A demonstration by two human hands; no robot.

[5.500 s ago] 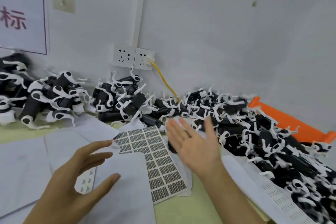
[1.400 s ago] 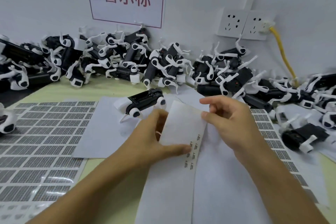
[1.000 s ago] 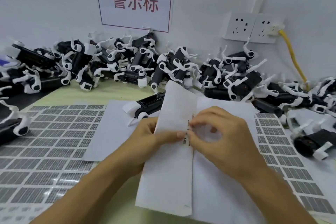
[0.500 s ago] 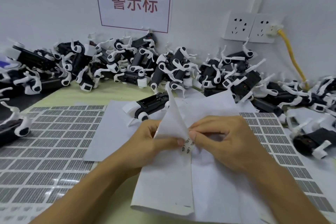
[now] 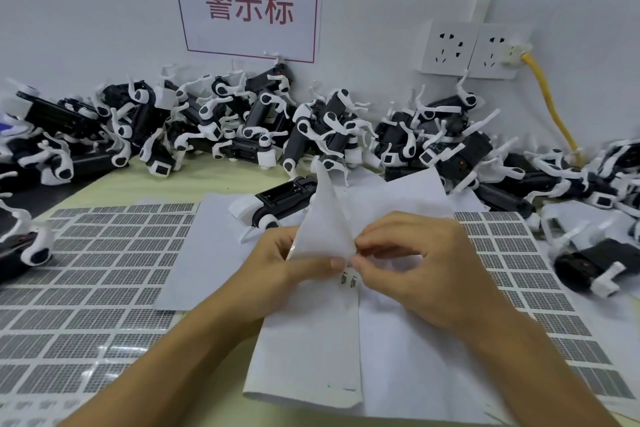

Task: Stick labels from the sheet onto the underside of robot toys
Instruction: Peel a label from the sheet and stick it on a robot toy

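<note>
Robot toys [image 5: 322, 135]: black bodies, white legs and heads. Folded backing sheet [image 5: 311, 340]: plain white, a few small labels [image 5: 348, 279] with black print. Label sheets [image 5: 86, 270]: grey grid of small printed rectangles on white. Worktop [image 5: 194, 184]: pale yellow-green. Wall sign [image 5: 249, 3]: white, dark red border, red characters. Sockets [image 5: 467, 48]: white. Cable [image 5: 550, 104]: yellow.

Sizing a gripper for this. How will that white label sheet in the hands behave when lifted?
Likely floppy: the label sheet peaks into a bent fold where the left hand holds it. Probably very light, since a fingertip pinch by the right hand suffices. It may crease easily.
</note>
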